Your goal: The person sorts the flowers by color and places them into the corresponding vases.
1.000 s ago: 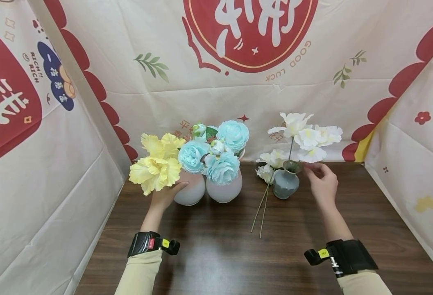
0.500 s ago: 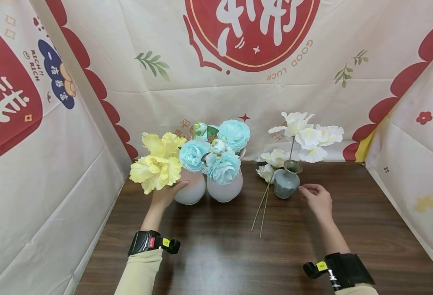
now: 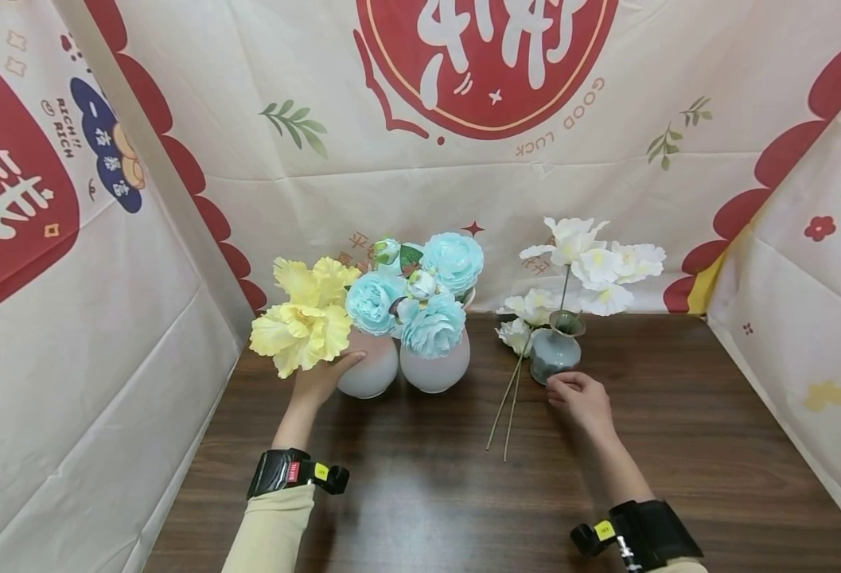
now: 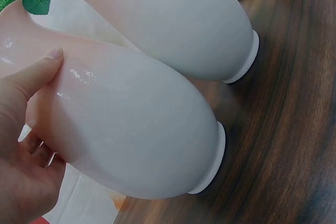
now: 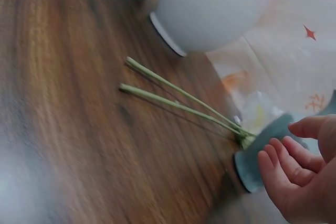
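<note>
My left hand (image 3: pixel 320 380) holds a pink-and-white vase (image 3: pixel 368 376) by its side. In the left wrist view the thumb presses the vase's (image 4: pixel 142 119) glossy upper wall and the fingers go round behind. Yellow flowers (image 3: pixel 301 322) spread above that hand. My right hand (image 3: pixel 583 400), fingers loosely bent, is just in front of a small grey-blue vase (image 3: pixel 554 356); nothing shows in its grasp. Whether it touches the vase I cannot tell. White flowers (image 3: pixel 599 267) stand in this vase. Two loose stems (image 3: pixel 509 406) with white blooms (image 3: pixel 529 310) lie to its left.
A second pink-and-white vase (image 3: pixel 437 370) stands close beside the held one, with light-blue flowers (image 3: pixel 434 326) over it. All of this is on a dark wooden table (image 3: pixel 420 493). A printed cloth (image 3: pixel 406 191) hangs behind and at both sides.
My right hand has come down from beside the grey-blue vase's rim and moved left, to the front of its base. The left hand keeps its hold, and the flowers have not moved.
</note>
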The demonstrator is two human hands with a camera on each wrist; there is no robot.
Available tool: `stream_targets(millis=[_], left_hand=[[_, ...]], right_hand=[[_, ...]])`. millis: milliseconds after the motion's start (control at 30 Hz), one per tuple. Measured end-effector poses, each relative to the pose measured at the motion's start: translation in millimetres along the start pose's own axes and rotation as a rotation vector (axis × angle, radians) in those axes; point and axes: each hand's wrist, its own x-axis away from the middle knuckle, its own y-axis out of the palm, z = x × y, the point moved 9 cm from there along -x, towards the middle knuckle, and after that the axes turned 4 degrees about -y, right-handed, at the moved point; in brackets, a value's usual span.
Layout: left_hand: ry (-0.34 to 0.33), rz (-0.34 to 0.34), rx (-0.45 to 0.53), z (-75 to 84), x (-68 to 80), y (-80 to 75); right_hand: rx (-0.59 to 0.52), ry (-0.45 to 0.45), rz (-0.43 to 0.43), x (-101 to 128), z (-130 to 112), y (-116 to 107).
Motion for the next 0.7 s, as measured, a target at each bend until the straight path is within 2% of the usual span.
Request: stream_targets(millis=[167, 433, 700], left_hand=[[0.001, -0.002, -0.002, 0.1, -0.3, 0.2], [-0.002, 0.005, 0.004, 1.4, 1.2, -1.1], [-0.025, -0.005, 0.013, 0.1, 0.4, -0.7]], right_hand=[[-0.095, 0.007, -0.088, 0.4, 3.2, 26.9], [-0.085, 0.025, -0.135, 2.9, 3.6, 55.9], [-0.062, 0.098, -0.160, 2.4, 10.2, 68.6]])
